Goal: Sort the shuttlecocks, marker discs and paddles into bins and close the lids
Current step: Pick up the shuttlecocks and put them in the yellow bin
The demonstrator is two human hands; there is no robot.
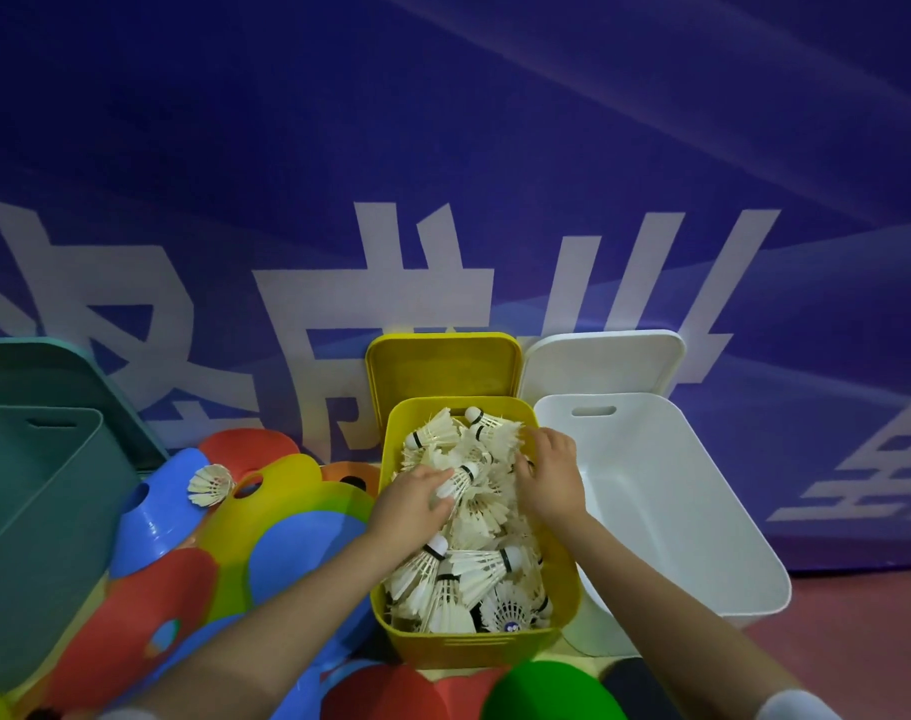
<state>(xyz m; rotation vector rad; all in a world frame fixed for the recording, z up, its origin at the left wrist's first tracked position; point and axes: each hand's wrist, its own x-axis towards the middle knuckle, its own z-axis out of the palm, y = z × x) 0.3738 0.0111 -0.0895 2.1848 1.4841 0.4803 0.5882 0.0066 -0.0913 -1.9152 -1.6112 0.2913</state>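
Note:
A yellow bin (565,574) in the middle is heaped with white feather shuttlecocks (474,569). My left hand (409,504) reaches in from the left and lies on the pile, fingers around one shuttlecock's cork end (456,483). My right hand (552,470) presses down on the pile at the bin's right side with its fingers spread. One stray shuttlecock (211,484) lies on the coloured marker discs (287,517) left of the bin. No paddles are in view.
An empty white bin (671,491) stands to the right, its white lid (604,363) leaning on the blue banner wall. The yellow lid (443,363) leans behind the yellow bin. A teal bin (37,491) sits at left. More discs, among them a green one (546,691), lie near me.

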